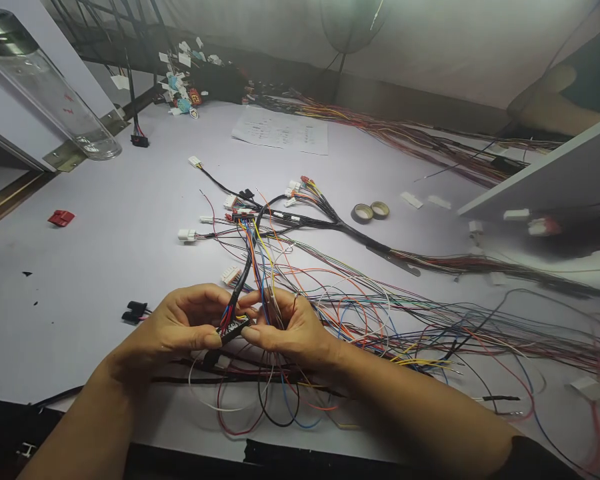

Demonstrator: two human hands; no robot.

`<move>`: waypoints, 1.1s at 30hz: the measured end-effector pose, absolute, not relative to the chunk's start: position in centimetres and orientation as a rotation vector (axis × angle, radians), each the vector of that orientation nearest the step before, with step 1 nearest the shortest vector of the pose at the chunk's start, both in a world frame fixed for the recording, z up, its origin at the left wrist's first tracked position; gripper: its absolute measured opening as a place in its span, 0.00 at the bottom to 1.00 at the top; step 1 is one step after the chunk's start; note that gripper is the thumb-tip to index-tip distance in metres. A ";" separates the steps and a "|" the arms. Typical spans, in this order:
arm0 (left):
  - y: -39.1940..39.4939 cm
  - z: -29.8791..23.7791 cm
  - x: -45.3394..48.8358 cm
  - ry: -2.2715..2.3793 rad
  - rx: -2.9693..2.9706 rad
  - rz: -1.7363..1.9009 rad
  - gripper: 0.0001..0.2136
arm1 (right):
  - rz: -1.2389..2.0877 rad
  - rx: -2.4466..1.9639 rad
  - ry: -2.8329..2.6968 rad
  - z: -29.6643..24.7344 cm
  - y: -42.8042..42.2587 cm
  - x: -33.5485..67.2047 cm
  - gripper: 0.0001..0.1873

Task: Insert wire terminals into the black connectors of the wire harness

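Both hands meet at a black multi-pin connector point(233, 329) near the front of the table. My left hand point(187, 320) pinches its left end between thumb and fingers. From the other side, my right hand point(287, 327) has its thumb on the connector's right end, with loose coloured wires passing through its fingers. A black-taped cable branch point(245, 273) rises from the connector toward a second black connector point(243, 216) farther back. The taped wire harness point(325, 222) lies beyond the hands, with white connectors point(187, 235) on its branches.
Loose wires point(370, 313) spread across the right side. Two tape rolls point(371, 212) lie behind the harness. A red connector point(61, 218) and a black connector point(136, 312) are at left. Paper point(280, 130), a glass bottle point(55, 93) and another person's arm point(550, 107) are farther back.
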State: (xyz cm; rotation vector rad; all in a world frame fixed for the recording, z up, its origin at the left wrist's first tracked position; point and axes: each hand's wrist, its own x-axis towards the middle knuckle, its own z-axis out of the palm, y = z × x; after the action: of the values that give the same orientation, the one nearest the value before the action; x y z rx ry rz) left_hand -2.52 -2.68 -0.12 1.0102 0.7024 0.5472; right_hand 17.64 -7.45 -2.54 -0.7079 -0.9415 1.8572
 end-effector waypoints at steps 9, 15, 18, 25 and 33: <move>-2.6 -0.4 -2.8 0.731 0.993 0.552 0.13 | 1.842 -0.717 -1.013 -2.9 -7.5 17.8 0.20; -2.7 -0.2 -2.7 0.754 0.984 0.557 0.13 | 1.860 -0.707 -0.979 -3.0 -7.4 17.5 0.18; -2.6 -0.3 -2.8 0.743 1.007 0.549 0.13 | 1.858 -0.687 -0.959 -3.1 -7.3 17.5 0.18; -2.5 -0.5 -2.9 0.727 1.056 0.553 0.13 | 1.887 -0.675 -0.928 -3.2 -7.4 17.4 0.17; -2.6 -0.7 -2.9 0.699 1.026 0.545 0.12 | 1.920 -0.749 -0.907 -3.0 -7.4 17.5 0.20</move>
State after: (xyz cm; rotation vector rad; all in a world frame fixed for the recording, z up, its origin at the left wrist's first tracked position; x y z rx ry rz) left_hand -2.95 -2.60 -0.66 1.0259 0.6986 0.5446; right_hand 17.54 -7.45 -3.01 -0.7490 -0.9071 1.9200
